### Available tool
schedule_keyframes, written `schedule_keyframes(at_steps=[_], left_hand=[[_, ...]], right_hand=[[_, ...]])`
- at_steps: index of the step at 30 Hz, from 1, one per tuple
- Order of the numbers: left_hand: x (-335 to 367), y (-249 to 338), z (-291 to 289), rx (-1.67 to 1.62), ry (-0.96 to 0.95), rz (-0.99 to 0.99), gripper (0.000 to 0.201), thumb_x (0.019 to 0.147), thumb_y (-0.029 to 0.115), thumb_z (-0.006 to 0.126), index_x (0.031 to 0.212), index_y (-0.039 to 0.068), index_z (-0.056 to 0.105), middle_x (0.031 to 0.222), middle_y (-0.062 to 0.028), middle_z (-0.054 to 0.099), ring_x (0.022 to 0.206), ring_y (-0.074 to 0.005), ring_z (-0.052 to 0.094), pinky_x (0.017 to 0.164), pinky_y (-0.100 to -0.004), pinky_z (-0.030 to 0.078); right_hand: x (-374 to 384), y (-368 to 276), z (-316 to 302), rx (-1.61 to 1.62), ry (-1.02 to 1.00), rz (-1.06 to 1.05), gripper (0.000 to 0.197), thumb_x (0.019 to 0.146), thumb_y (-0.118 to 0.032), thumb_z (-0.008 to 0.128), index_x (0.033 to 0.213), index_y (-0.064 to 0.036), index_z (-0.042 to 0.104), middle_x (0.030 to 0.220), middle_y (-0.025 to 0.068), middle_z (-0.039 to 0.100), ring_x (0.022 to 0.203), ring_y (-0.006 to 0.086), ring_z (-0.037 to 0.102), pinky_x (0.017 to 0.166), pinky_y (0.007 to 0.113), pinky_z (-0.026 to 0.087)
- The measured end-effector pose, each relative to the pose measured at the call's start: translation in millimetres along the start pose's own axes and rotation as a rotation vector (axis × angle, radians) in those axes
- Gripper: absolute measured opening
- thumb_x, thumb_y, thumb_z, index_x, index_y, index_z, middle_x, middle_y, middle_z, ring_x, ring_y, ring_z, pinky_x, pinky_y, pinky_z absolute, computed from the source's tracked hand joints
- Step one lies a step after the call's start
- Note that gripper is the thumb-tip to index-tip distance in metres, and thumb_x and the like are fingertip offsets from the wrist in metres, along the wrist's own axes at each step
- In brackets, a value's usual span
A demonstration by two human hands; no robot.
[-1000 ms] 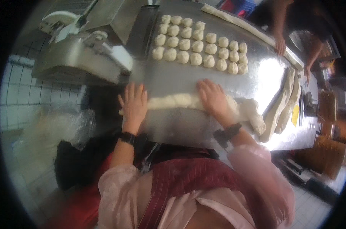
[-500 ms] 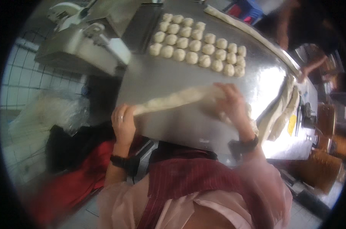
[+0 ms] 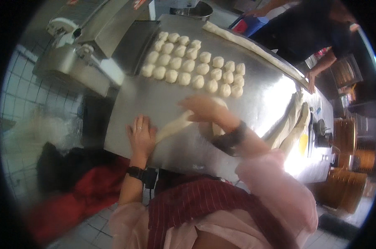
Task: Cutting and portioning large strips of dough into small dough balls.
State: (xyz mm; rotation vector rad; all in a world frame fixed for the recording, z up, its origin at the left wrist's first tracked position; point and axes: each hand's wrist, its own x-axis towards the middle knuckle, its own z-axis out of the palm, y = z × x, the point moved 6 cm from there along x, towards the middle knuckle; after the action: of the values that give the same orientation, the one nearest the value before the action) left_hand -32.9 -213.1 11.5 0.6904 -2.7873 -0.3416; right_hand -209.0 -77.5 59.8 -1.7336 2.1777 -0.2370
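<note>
A long rope of pale dough [image 3: 175, 124] lies across the near part of a steel table [image 3: 154, 99]. My left hand [image 3: 141, 135] presses flat on the rope's near end by the table's front edge, a ring on one finger. Blurred with motion, my right hand [image 3: 202, 108] rests over the rope's far end, fingers spread. Whether it grips the dough is unclear. Several round dough balls [image 3: 194, 68] sit in rows beyond my hands.
A metal machine [image 3: 84, 54] stands at the table's left. More long dough ropes [image 3: 254, 45] run along the far edge, others [image 3: 293, 120] lie at the right. Another person [image 3: 316, 37] works at the far side. A red cloth [image 3: 84, 186] lies on the tiled floor.
The view has swung left. My left hand has stayed on the rope's near end, while my right hand has moved back along the dough toward the left.
</note>
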Motion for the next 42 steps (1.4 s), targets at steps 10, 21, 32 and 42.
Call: schedule_keyframes(at_steps=[10,21,32,42], left_hand=[[-110,11,-1,-0.056,-0.115,0.185,0.054,0.089,0.035,0.051,0.131,0.003,0.047,0.139,-0.0151,0.043,0.131,-0.0317,0.037,0.106,-0.0637,0.017],[18,-62,-11,-0.001,0.115,-0.039,0.047,0.093,0.032,0.046,0.130,0.004,0.048,0.142,-0.0150,0.039,0.134,-0.0314,0.033,0.107,-0.0632,0.016],[-14,-88,-19,0.018,0.088,-0.148,0.045,0.093,0.027,0.046,0.132,0.003,0.046,0.139,-0.0158,0.042,0.132,-0.0335,0.035,0.106,-0.0645,0.015],[-45,-131,-63,-0.223,0.233,-0.311,0.039,0.094,0.020,0.045,0.127,0.001,0.048,0.131,-0.0203,0.048,0.128,-0.0384,0.039,0.106,-0.0570,0.024]], right_hand=[[-17,-82,88,-0.055,0.239,-0.110,0.049,0.084,-0.038,0.060,0.126,-0.0134,0.053,0.131,0.0109,0.048,0.122,0.0302,0.044,0.106,0.050,0.030],[84,-65,57,-0.085,0.600,0.168,0.047,0.090,-0.031,0.053,0.130,-0.0091,0.047,0.134,0.0156,0.045,0.127,0.0318,0.040,0.107,0.051,0.028],[116,-112,73,-0.094,0.444,0.066,0.050,0.089,-0.036,0.053,0.129,-0.0067,0.049,0.133,0.0148,0.046,0.126,0.0301,0.041,0.104,0.054,0.027],[79,-218,164,-0.162,0.100,-0.645,0.047,0.084,-0.033,0.054,0.124,-0.0075,0.055,0.131,0.0153,0.049,0.130,0.0291,0.036,0.104,0.053,0.028]])
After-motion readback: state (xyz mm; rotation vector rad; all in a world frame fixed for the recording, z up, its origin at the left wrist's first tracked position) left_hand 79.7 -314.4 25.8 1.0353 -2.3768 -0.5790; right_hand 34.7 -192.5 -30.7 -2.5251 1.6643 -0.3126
